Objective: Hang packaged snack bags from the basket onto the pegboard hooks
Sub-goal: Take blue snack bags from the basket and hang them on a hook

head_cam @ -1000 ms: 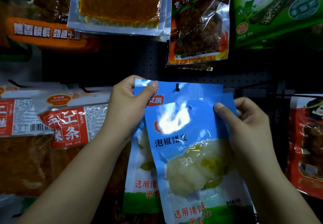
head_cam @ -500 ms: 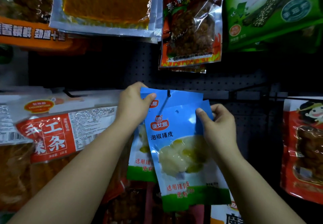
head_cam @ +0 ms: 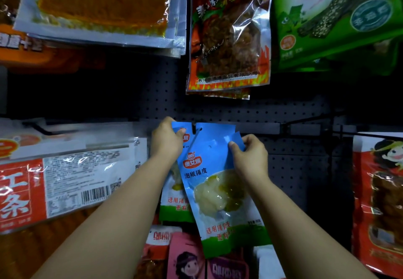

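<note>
Pegboard (head_cam: 218, 108) is already well stocked: clear orange pack (head_cam: 102, 6) at 11 o'clock, red chicken-snack bag (head_cam: 229, 39) at 12, green seaweed bag (head_cam: 338, 17) at 1–2, white/red noodle pack (head_cam: 65, 180) at 9, red cartoon bag (head_cam: 379, 191) at 3. One blue pork-skin bag, the rear blue bag (head_cam: 213, 129), sits on the center hook (head_cam: 194, 127) w/ its hole threaded, so that one looks done.

The front blue bag (head_cam: 216, 191) isn't on yet, I'd say. Its hang hole (head_cam: 209, 146) shows free, lying toward 4 o'clock from the hook tip, w/ the bag tilted so its bottom swings to 5 o'clock. What's left for this bag: raise the hole, line it up w/ the hook tip, push on. Basket isn't in view, so can't tell how many bags remain.

Left hand (head_cam: 166, 142) comes up from 7 o'clock, forearm straight, thumb and fingers pinching the rear bag's top-left corner, apparently steadying it on the hook. Right hand (head_cam: 250, 154) comes in from 5 o'clock, wrist slightly bent, fingers curled and pinching the front bag's top-right corner, which folds forward under the thumb. Both hands are at about the same height, just beside each other w/ the hook between them and slightly above. More packs hang below at 6 o'clock, partly hidden by the front bag.
</note>
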A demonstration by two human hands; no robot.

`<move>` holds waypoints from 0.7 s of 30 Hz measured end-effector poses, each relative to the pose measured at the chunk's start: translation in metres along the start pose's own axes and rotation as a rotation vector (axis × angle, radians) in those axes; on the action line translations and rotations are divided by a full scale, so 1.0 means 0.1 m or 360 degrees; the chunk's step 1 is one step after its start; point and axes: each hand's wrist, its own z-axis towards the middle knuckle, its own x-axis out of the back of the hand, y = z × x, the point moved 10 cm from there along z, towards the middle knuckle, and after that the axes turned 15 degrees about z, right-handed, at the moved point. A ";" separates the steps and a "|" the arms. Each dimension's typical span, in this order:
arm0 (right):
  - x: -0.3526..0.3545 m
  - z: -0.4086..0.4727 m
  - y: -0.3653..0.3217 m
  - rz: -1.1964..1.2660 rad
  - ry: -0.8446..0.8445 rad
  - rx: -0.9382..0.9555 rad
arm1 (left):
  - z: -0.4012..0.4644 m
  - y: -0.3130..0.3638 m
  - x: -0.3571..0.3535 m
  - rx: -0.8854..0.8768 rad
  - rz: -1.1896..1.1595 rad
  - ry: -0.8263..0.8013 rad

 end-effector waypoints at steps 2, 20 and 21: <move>-0.03 0.04 0.05 -0.0010 0.0006 -0.0017 | 0.04 0.02 -0.06 -0.0014 0.0050 -0.0008; 0.44 -0.64 -0.12 0.0799 -0.0140 0.0124 | -1.07 -0.10 0.12 -0.0070 -0.0939 -0.0343; 0.45 -0.71 -0.21 0.0861 -0.0160 0.0147 | -1.14 -0.12 0.17 -0.0009 -0.1063 -0.0368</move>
